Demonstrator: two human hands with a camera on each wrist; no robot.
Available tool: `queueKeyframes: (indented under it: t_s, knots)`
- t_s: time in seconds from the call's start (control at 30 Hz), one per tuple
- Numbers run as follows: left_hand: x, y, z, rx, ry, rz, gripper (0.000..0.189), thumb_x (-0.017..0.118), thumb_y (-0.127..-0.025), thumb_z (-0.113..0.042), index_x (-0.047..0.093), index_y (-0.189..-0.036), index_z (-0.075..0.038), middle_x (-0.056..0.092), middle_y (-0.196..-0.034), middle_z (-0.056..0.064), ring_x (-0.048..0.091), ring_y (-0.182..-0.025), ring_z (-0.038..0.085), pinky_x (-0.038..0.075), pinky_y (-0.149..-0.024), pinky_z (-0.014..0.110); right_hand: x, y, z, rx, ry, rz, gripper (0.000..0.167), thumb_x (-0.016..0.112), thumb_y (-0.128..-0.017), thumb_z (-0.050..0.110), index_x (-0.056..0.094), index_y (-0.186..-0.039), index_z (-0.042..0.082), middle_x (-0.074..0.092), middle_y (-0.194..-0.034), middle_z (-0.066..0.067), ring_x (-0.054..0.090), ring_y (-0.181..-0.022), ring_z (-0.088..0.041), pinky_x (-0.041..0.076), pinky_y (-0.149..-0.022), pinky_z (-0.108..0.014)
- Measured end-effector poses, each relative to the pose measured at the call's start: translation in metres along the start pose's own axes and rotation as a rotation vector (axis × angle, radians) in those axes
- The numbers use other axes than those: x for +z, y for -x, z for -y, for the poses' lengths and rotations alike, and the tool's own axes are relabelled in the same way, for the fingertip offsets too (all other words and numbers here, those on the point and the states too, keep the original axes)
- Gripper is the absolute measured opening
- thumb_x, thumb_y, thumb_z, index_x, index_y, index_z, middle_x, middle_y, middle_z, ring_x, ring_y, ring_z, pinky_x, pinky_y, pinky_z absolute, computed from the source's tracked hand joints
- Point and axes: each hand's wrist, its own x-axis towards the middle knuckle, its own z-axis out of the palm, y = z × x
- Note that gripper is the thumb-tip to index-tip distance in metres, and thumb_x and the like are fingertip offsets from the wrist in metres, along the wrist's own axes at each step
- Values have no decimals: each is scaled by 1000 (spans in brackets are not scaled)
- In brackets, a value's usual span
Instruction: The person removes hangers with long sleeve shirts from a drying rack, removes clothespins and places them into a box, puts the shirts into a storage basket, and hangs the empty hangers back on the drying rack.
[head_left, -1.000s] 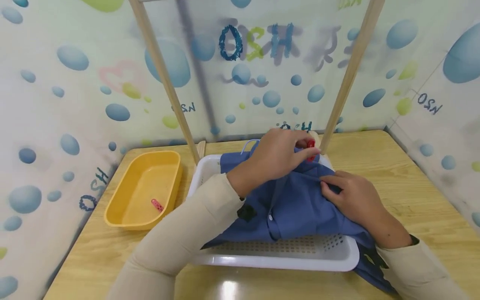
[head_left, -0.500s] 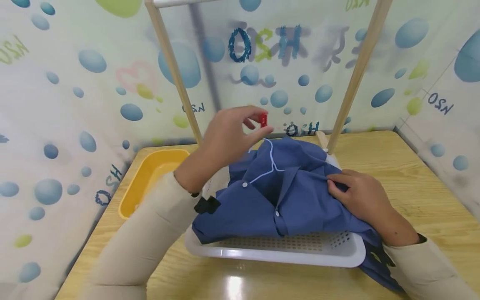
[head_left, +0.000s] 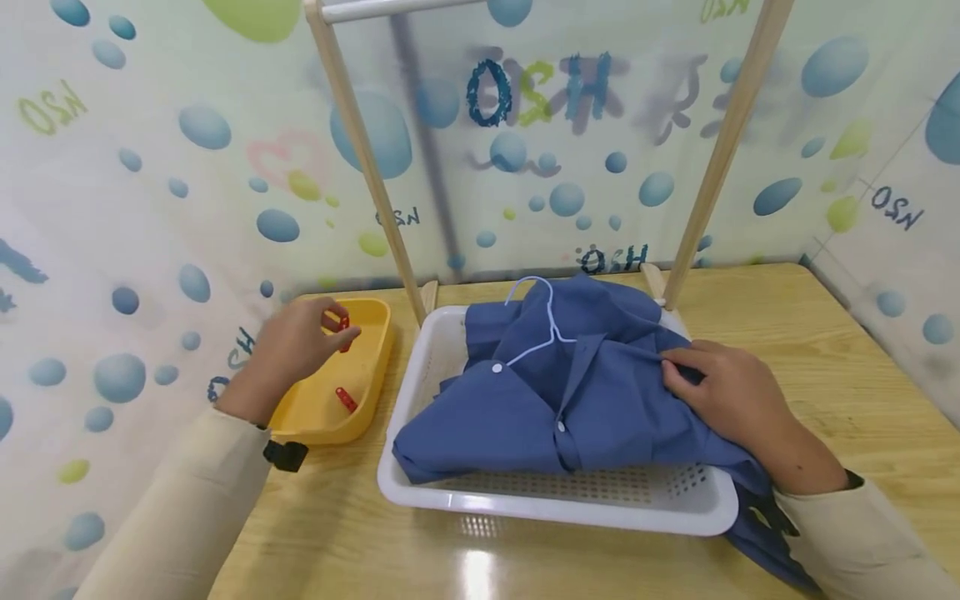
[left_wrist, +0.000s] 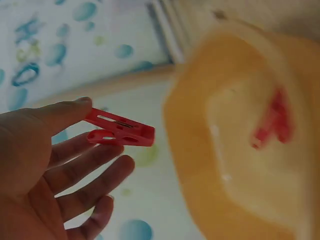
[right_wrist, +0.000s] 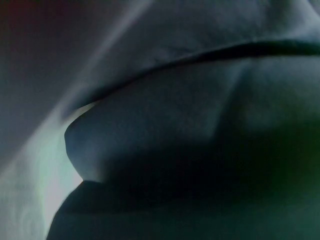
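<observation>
My left hand [head_left: 294, 340] pinches a red clothespin [left_wrist: 122, 129] between thumb and fingers, over the yellow tub [head_left: 381, 333]. Inside the tub lies another red clothespin [head_left: 346, 400], blurred in the left wrist view. A blue shirt [head_left: 615, 400] with white buttons lies bunched over the white basket [head_left: 540, 504]. From its open collar sticks a pale hanger [head_left: 552, 321], hook upward. At the shirt's right side my right hand [head_left: 727, 392] holds a fold of the cloth between thumb and fingers. The right wrist view shows only dark, close cloth.
Behind the basket stands a wooden frame, with a left post [head_left: 367, 158], a right post [head_left: 727, 158] and a pale top bar [head_left: 405, 7]. The patterned wall [head_left: 480, 183] closes off the back of the wooden table [head_left: 795, 333]. A shirt part hangs over the basket's right end.
My left hand has moved left from the shirt collar to the tub, carrying the red clothespin. The hanger has come into fuller view. My right hand has kept its hold on the shirt.
</observation>
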Motion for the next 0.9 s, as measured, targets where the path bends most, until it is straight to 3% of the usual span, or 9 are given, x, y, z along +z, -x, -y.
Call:
queueKeyframes:
  t_s: [0.13,0.33,0.63,0.9]
  knots:
    - [18,-1,26,-55,-79,121,38,67,-94,-41,66,-106,-4,70,-71,2,57,-65,19,44,-57,30,-2,1,-1,14,-1,4,16,73,-82,11,79,-96,6,75,-91,-17,71,-78,-35,56,-67,-53]
    - [36,-3,46,-123,-113,259,41,68,-93,-41,66,-105,-3,66,-68,4,55,-70,22,42,-64,32,-1,3,-2,27,-7,17,17,73,-82,11,79,-97,5,75,-92,-18,72,-80,-36,56,-68,-54]
    - [44,3,67,-240,-74,350,46,67,-92,-46,65,-108,-2,65,-83,8,57,-76,23,44,-70,33,0,0,0,28,-12,22,16,72,-84,11,78,-97,5,75,-92,-17,72,-80,-36,56,-69,-54]
    - [47,3,67,-238,-98,390,49,63,-95,-47,69,-109,0,65,-78,6,57,-74,21,45,-68,32,1,0,0,33,0,30,16,72,-84,12,78,-97,5,75,-93,-17,72,-80,-36,56,-69,-54]
